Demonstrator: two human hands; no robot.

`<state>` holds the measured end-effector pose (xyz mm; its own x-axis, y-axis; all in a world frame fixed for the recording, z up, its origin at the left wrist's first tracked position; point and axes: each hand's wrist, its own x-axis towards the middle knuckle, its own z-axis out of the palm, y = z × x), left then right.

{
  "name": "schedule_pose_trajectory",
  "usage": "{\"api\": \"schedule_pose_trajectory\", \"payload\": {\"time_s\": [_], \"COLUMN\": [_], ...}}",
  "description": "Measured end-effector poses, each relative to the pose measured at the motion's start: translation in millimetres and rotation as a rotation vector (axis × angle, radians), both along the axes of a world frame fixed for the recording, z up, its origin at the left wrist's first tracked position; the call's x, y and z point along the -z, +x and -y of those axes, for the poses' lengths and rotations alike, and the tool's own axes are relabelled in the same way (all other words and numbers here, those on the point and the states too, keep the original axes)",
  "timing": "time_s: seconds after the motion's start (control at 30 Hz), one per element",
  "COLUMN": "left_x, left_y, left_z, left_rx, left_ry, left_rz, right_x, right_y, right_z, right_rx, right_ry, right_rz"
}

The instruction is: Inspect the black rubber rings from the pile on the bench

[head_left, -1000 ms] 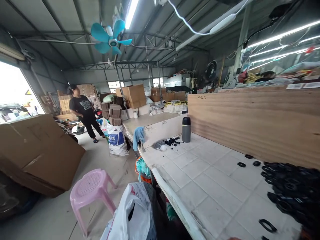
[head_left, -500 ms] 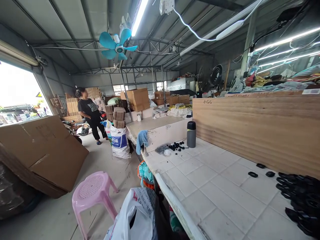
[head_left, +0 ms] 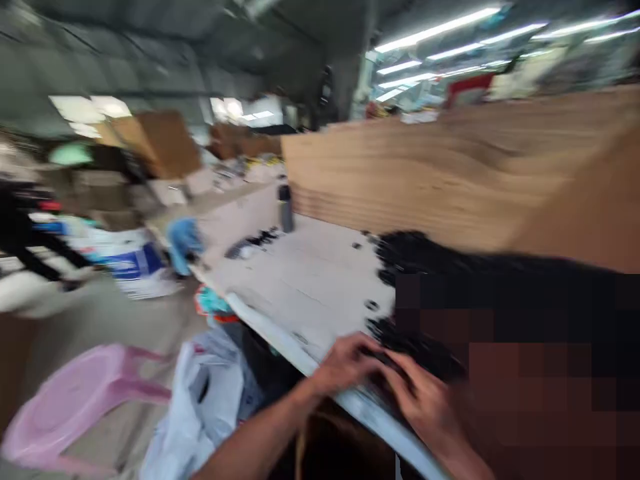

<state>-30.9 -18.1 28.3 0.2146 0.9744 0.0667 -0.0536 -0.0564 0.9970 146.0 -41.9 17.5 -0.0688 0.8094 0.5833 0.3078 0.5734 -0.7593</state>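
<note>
Near the table's front edge my left hand (head_left: 347,363) and my right hand (head_left: 425,397) come together, fingers bent and tips close to each other. A small dark piece, apparently a black plastic part (head_left: 389,360), is pinched between them; blur hides its exact shape. Just beyond my fingers lies a heap of black plastic parts (head_left: 425,347) on the pale table (head_left: 300,287). A larger pile of the same black parts (head_left: 407,250) spreads along the wooden board, with a few loose ones to its left.
Behind the table stands a long wooden board (head_left: 400,180), with a dark bottle (head_left: 285,210) at its left end. A blue cloth (head_left: 184,240) hangs at the far corner. White bag (head_left: 210,387) and pink stool (head_left: 75,407) are left. Pixelated blocks cover the lower right.
The view has swung right and is now blurred. Both my hands have come into view at the table edge, and more of the black pile shows.
</note>
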Motion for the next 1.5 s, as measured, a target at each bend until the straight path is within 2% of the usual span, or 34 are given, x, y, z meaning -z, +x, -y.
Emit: {"api": "schedule_pose_trajectory", "payload": {"time_s": [0.1,0.17,0.27,0.4,0.5,0.67,0.8,0.87,0.97,1.1,1.27,1.33,1.4,1.5], "left_x": [17.7,21.8,18.2,8.1,6.4,11.3,13.2,11.9,11.5,16.7,20.5,17.2,8.9,-9.4], "left_y": [19.7,19.2,12.7,13.0,17.2,17.9,17.1,16.3,13.7,11.2,13.2,11.6,6.0,-7.1], "left_z": [-6.6,-15.6,-20.4,-10.3,-5.9,-5.3,-6.3,-6.1,-9.9,-19.2,-15.3,-9.5,-1.1,11.4], "left_rx": [0.153,0.163,0.193,0.161,0.162,0.127,0.132,0.128,0.136,0.237,0.238,0.273,0.349,0.523], "left_ry": [0.038,0.052,0.038,0.027,-0.025,-0.060,-0.023,0.034,0.043,0.052,0.320,0.438,0.471,0.349], "left_rz": [0.033,0.030,0.044,0.104,0.134,0.141,0.145,0.130,0.094,0.047,-0.109,-0.208,-0.272,-0.358], "right_x": [10.2,9.7,0.8,-5.1,2.2,16.7,16.5,12.9,8.0,3.2,1.0,1.8,1.0,-3.1], "right_y": [20.2,23.0,18.0,14.3,17.1,22.4,20.2,15.6,10.0,10.4,0.8,-4.0,-3.7,9.8], "right_z": [-1.1,-5.9,-6.0,1.5,0.9,-4.3,-2.8,0.6,1.5,-2.9,7.1,17.6,30.3,45.0], "right_rx": [0.128,0.142,0.089,0.105,0.078,0.065,0.010,-0.006,0.052,0.048,0.049,0.085,0.096,0.043], "right_ry": [-0.184,-0.225,-0.216,-0.199,-0.133,-0.129,-0.245,-0.317,-0.308,-0.414,-0.652,-0.745,-0.817,-0.837], "right_rz": [0.165,0.159,0.156,0.121,0.099,0.103,0.131,0.096,-0.030,-0.049,-0.304,-0.409,-0.428,-0.194]}}
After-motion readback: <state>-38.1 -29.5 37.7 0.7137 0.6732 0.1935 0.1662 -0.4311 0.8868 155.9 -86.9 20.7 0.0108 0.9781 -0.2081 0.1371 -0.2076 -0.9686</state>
